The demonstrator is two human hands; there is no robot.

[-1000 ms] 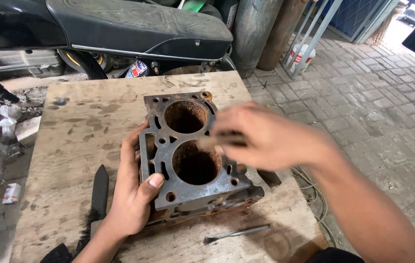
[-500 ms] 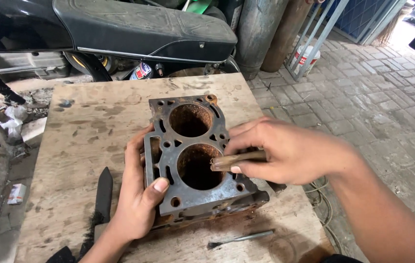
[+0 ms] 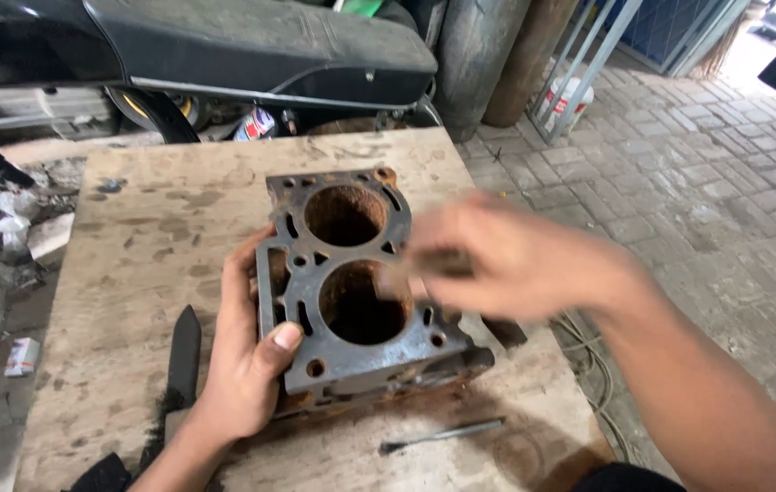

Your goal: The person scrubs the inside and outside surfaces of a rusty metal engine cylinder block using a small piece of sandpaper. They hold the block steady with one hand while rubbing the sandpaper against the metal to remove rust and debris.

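Head view: rusty cylinder block (image 3: 351, 282) in left hand (image 3: 246, 364) grip's closed fingers, thumb on top.

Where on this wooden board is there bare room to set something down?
The widest bare patch of the stained wooden board lies left of the rusty two-bore engine block, above the flat black blade. A narrower strip runs behind the block. The front is crowded: left hand, thin dark rod, blurred right hand.
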